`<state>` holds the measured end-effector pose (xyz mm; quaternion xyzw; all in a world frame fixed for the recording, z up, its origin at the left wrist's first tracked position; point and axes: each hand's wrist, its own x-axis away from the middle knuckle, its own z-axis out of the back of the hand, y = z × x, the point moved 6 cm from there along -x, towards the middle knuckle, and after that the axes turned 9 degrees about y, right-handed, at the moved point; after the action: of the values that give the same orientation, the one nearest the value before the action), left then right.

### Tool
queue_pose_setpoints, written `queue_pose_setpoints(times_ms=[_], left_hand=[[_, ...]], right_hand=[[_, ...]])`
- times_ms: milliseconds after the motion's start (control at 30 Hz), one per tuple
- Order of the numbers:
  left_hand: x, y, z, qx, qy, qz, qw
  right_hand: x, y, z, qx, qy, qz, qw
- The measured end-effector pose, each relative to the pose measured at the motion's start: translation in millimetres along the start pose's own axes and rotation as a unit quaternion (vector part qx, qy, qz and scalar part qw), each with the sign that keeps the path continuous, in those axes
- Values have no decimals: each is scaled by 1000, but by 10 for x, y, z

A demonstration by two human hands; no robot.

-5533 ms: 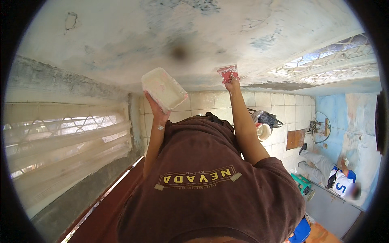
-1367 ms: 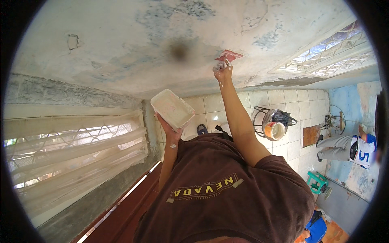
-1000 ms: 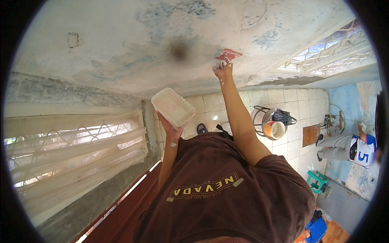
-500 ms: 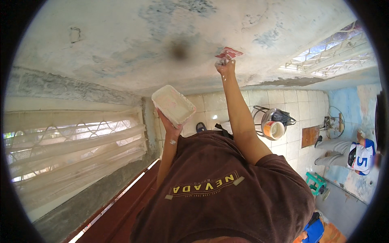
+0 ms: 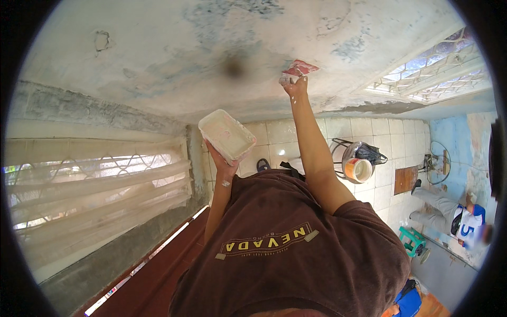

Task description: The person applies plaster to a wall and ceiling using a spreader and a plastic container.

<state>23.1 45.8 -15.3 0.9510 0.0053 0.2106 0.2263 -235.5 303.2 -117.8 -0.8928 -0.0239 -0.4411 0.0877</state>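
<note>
Nearest: a brown T-shirt filled the lower middle of the view, the wearer's forearms reaching out past it. The left hand held a rectangular plastic tub by its near left corner, thumb along the wall; fingers beneath were hidden. The tub's open side, with off-white paste inside, was turned up toward the wearer, presumably to stop spilling and leave the paste within reach of the other hand.

The right hand, smeared white, was closed on the near edge of a red putty spreader; exact finger placement could not be told. The blade lay close along the wall, apparently flat against it, above the wall's lower edge and left of the grilled window. The close hold probably allowed even pressure across the blade.

Beyond, on the tiled floor: a dark slipper at the shirt's far edge, and an orange-and-white pail beside a black plastic bag. What supported the pail was unclear.

Farthest: a green plastic stool and a co-worker near the blue wall.
</note>
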Motion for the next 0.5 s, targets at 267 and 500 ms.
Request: queue_pose_setpoints(times_ms=[267,500], left_hand=[[34,17,86,10,3,12,1000],[-41,-51,171,7,38,22,999]], right_hand=[[229,196,68,4,-71,23,997],[751,-183,873,65,-129,106,984]])
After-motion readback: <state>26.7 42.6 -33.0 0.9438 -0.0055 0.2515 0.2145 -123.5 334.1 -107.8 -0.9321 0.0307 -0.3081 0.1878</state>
